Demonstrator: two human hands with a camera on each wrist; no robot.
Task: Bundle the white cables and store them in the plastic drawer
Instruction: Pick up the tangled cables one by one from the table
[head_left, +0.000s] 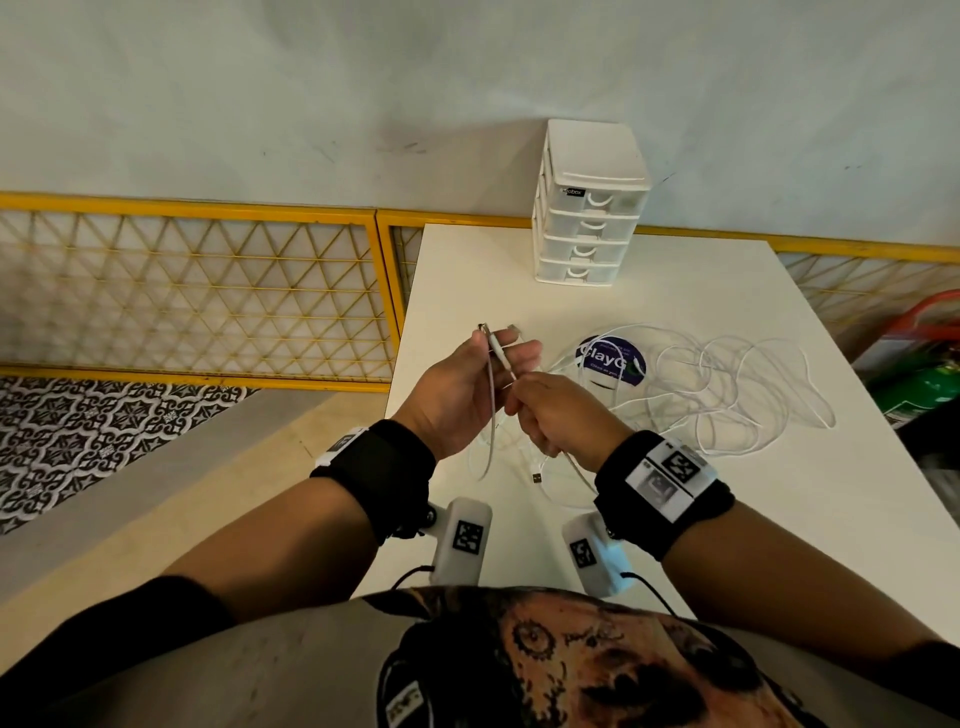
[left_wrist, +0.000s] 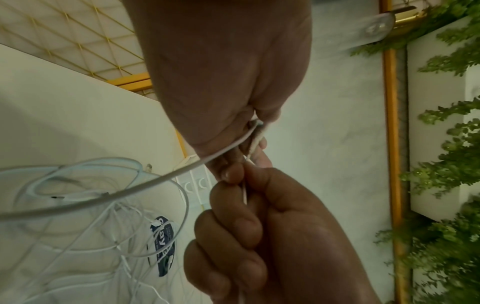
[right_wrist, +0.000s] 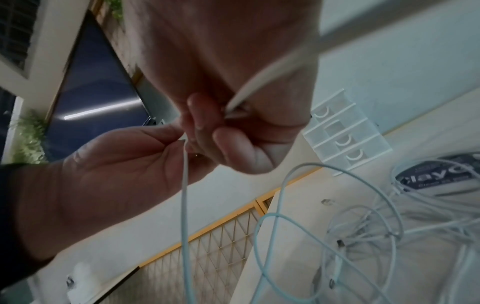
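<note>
Head view, item one: white worktop (head_left: 727, 519) set against a pale wall, carrying the lot below. Item two: plastic drawer unit (head_left: 589, 208), white, four drawers stacked, all pushed in, standing at the far edge of the worktop. Item three: white cables (head_left: 727, 384), a loose tangle of thin loops spread over the middle and right of the worktop, near the drawer unit but apart from it, partly lying over a round blue sticker (head_left: 612, 358) with white lettering. Item four: one cable strand (head_left: 491, 415) lifted out of the tangle and held above the near edge of the worktop, a plug end (head_left: 535, 477) dangling beneath the hands. Item five: left hand (head_left: 462, 395), palm turned up, thumb and fingers (head_left: 519, 353) closed lightly on the upper connector end of the strand, which hangs down across the palm. Item six: right hand (head_left: 561, 415), just beside the left and touching it, fingers curled into a fist round the same strand. Left wrist view: right hand (left_wrist: 259, 236) with thumb and forefinger pinching the thin strand, the left hand's fingers (left_wrist: 262, 144) clamping the connector directly above. Right wrist view: same pinch seen from the other side, strand (right_wrist: 185, 195) falling straight down past the left palm (right_wrist: 116, 174). Item seven: yellow lattice fence (head_left: 208, 291) to the left of the worktop, patterned floor tiles (head_left: 104, 431) below it.
</note>
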